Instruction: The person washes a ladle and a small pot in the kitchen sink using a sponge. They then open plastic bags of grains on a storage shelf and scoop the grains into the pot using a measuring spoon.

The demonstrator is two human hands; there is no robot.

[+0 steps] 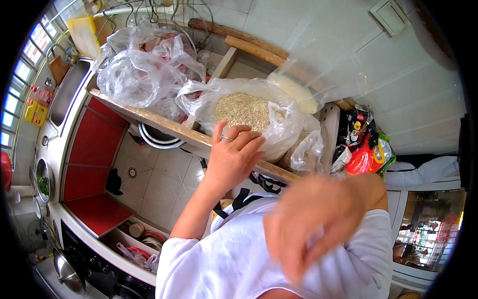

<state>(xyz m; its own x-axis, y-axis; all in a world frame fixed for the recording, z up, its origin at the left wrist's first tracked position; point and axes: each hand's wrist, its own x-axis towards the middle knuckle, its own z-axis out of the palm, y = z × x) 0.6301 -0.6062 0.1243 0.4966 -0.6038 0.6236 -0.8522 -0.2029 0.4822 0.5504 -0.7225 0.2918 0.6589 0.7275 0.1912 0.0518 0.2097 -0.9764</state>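
Observation:
My left hand (234, 152), with a ring on one finger, rests palm down at the near rim of an open drawer (196, 139). Its fingers are apart and slightly bent, touching the near side of a clear plastic bag (284, 132). Pale oat-like grains (244, 110) fill that open bag. Raised in front of my chest, my right hand (313, 219) is smeared by motion, so its grip cannot be made out. Beside the grain bag lie a bag of whitish grains (296, 93) and a knotted clear bag with brownish contents (306, 152).
Crumpled clear bags (139, 74) fill the drawer's left part. Colourful packets (366, 144) stand beyond its right end. A sink (69, 94), a bowl of chopped greens (44, 184) and a stove (94, 264) line the left counter. A lower drawer holding dishes (149, 241) stands open.

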